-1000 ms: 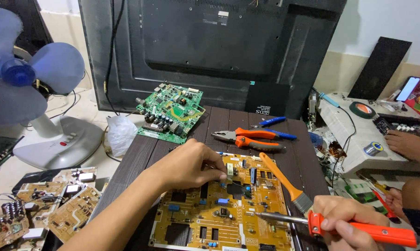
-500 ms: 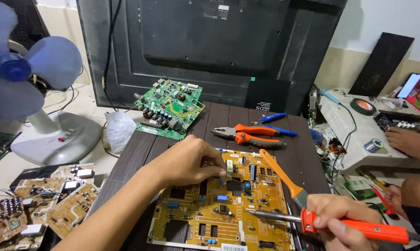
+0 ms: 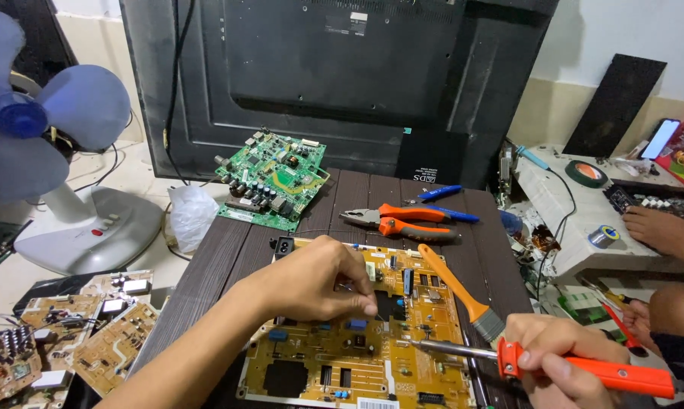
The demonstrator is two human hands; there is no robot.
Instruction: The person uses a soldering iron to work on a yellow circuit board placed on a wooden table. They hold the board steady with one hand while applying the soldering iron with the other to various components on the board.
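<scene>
On top of the dark wood table (image 3: 213, 261) lies 1 flat yellow circuit board (image 3: 357, 356), and the left hand (image 3: 311, 280) sits on it like before w/ fingertips (image 3: 368, 309) pinched tight on a thin wire or small part, can't tell which. Right hand (image 3: 561, 360) is clenched round 1 soldering iron (image 3: 554, 363) w/ orange handle, its metal tip now a bit nearer the left hand. Also 1 green board (image 3: 274, 182), 1 orange brush (image 3: 459, 291), 1 pair of orange pliers (image 3: 398, 222), 1 blue fan (image 3: 39, 136).
</scene>
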